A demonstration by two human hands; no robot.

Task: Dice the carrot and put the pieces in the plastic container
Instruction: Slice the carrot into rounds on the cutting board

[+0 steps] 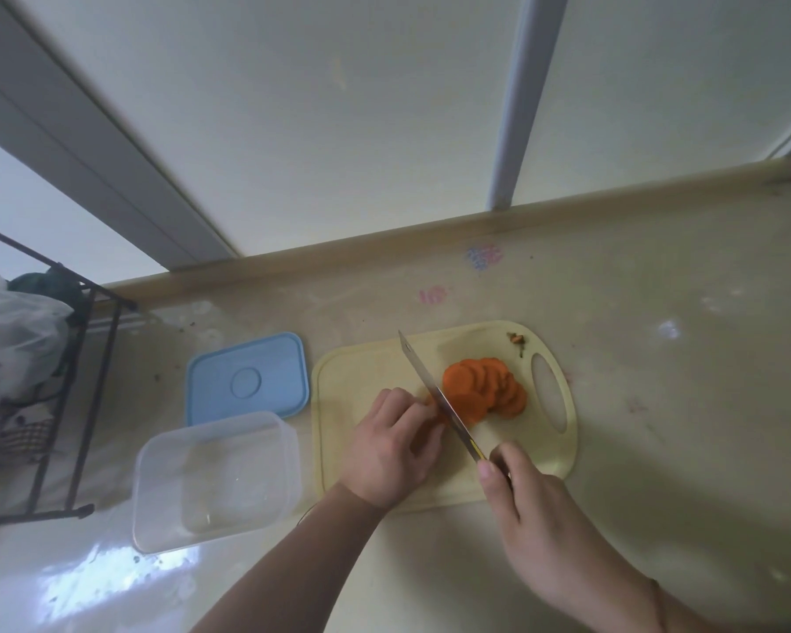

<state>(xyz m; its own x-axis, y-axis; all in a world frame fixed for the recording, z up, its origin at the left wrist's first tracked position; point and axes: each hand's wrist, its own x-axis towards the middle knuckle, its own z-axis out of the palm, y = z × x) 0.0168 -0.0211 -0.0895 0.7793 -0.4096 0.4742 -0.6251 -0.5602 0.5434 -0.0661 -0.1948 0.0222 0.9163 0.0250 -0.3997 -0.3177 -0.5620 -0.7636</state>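
Several round orange carrot slices lie fanned out on the pale yellow cutting board. My left hand curls over the uncut carrot piece, which is mostly hidden under my fingers. My right hand grips the handle of a knife; its blade stands between my left fingers and the slices. The clear plastic container stands left of the board, with nothing orange inside it.
The container's blue lid lies flat behind the container. A black wire rack holding plastic bags stands at the far left. A carrot end scrap sits near the board's handle hole. A window runs along the counter's back edge.
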